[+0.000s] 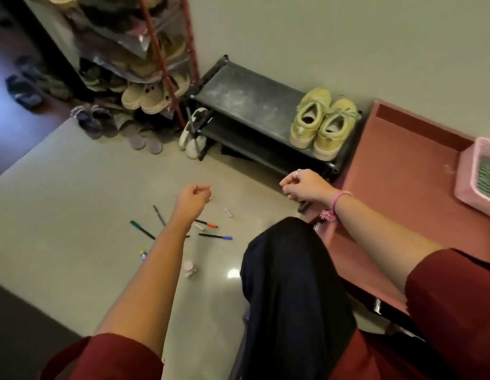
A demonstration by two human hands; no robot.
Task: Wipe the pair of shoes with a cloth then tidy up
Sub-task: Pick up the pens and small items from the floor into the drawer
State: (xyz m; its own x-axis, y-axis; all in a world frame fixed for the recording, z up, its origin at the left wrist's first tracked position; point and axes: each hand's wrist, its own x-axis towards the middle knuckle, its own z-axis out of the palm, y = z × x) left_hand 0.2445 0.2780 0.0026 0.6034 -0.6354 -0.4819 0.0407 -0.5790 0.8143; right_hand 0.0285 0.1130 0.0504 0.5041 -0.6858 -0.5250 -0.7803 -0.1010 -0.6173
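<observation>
We see the pair of yellow-green sneakers side by side at the right end of the low black shoe rack's top shelf, heels toward us, toes toward the wall, long axes running across the shelf. Our left hand hangs over the floor above scattered marker pens, fingers loosely curled on nothing. Our right hand hovers near the rack, fingers likewise curled, empty. A pink basket sits on the red bench.

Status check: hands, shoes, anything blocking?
Both hands empty, left hand and right hand loosely curled. Yellow shoes on black rack. Pens scattered on floor between.
</observation>
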